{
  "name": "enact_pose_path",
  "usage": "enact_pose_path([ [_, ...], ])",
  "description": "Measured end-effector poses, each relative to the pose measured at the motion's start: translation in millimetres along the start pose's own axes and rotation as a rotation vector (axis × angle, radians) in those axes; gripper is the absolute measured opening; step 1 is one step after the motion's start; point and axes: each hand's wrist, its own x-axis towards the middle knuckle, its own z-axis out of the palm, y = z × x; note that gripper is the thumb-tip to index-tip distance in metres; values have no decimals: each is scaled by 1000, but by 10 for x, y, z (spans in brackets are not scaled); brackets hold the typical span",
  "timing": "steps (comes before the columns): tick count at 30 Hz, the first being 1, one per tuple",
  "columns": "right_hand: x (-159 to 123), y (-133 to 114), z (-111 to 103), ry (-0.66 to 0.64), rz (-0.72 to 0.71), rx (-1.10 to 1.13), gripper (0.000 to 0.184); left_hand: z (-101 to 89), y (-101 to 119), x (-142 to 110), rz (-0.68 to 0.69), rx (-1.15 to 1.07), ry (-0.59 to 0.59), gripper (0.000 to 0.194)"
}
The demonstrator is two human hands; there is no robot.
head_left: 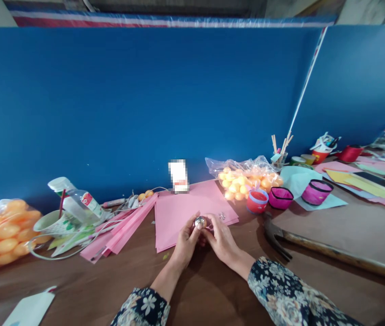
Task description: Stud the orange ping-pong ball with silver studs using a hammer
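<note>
A small round silvery object with a sparkling, faceted-looking surface is held between both my hands, just over the near edge of the pink paper. My left hand closes on it from the left, its thumb against the front. My right hand holds it from the right with bent fingers; some fingertips are hidden. Just past my right fingers lie small clear shiny pieces, too small to name.
Bags of orange balls stand left and behind right. A claw hammer lies at right, near small pink and red fabric-like cups. Left are a plastic bottle and folded pink strips. A blue partition rises behind.
</note>
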Motion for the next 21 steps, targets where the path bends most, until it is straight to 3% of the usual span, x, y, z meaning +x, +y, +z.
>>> enact_pose_path([
  [10, 19, -18, -8, 90, -56, -125, 35, 24, 15, 18, 80, 28, 89, 42],
  [13, 26, -22, -13, 99, -74, -126, 38, 9, 12, 34, 61, 7, 123, 46],
  [21, 66, 5, -18, 51, -12, 167, 32, 0, 23, 5, 2, -133, 66, 45],
])
